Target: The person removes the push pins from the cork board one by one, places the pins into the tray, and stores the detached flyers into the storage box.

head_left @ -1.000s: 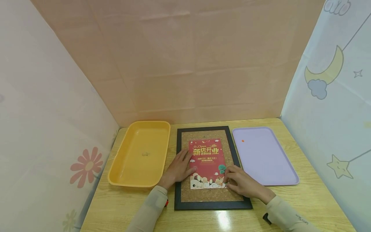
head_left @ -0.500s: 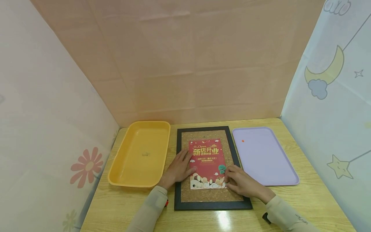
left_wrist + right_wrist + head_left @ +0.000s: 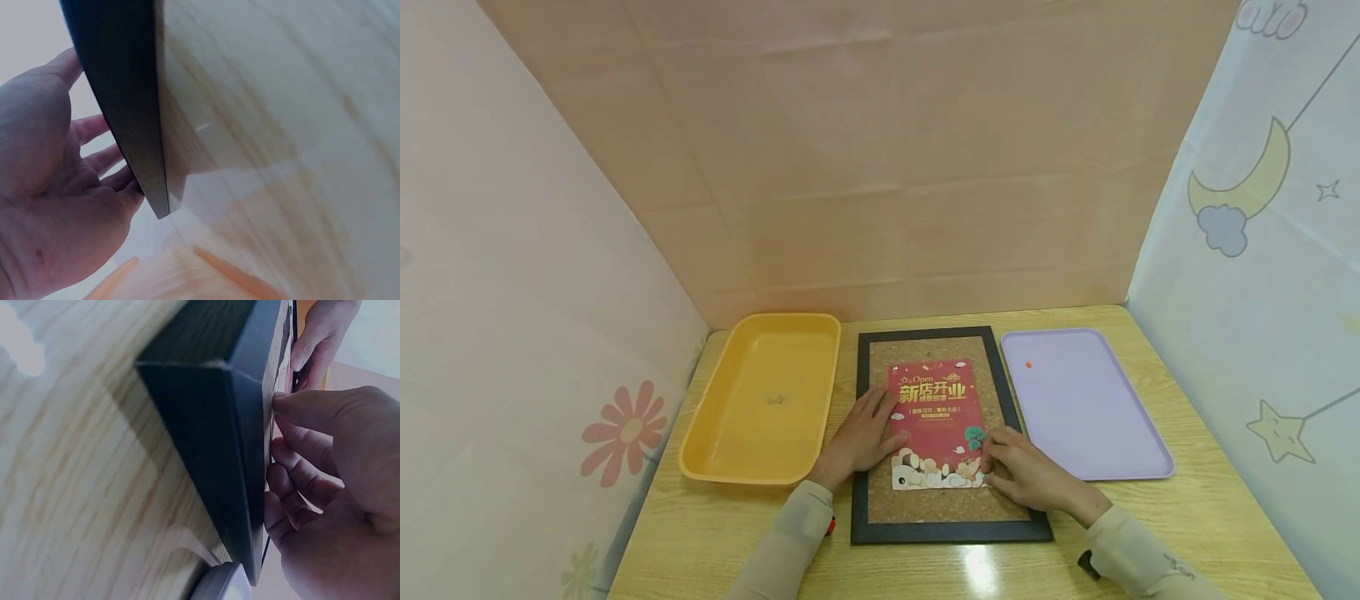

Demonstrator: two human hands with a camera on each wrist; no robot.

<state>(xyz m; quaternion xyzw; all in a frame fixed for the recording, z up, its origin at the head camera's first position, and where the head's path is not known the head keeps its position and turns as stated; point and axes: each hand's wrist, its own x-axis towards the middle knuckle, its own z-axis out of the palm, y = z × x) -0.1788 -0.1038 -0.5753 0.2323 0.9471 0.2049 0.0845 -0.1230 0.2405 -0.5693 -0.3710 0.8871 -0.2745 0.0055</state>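
"Where does the poster lie?"

"The red poster (image 3: 936, 425) lies flat on the cork board (image 3: 928, 507), with cork showing along all its edges. The board has a black frame (image 3: 951, 533) and lies midway between the left and right edges of the tabletop (image 3: 1210, 487), close to the far edge."

"And the person's left hand (image 3: 861, 433)?"

"It reaches across the left side of the frame and rests on the poster's left edge. The fingers are extended and relaxed, grasping nothing."

"What about the right hand (image 3: 1021, 471)?"

"It is at the poster's near right corner. Its fingers are bent, and the thumb and forefinger come together right at that corner. The fingertips hide what is between them, so one cannot tell whether they pinch anything."

"What stands on either side?"

"Toward the tabletop's far left corner is a yellow tray (image 3: 760, 442), with a few pale bits (image 3: 775, 399) near its middle, too small to make out. Toward the far right corner is a purple tray (image 3: 1097, 417), just beside the frame. A small orange thing (image 3: 1028, 364) lies near that tray's far left corner."

"And the sleeves?"

"Both sleeves (image 3: 793, 533) are beige and come in over the near edge."
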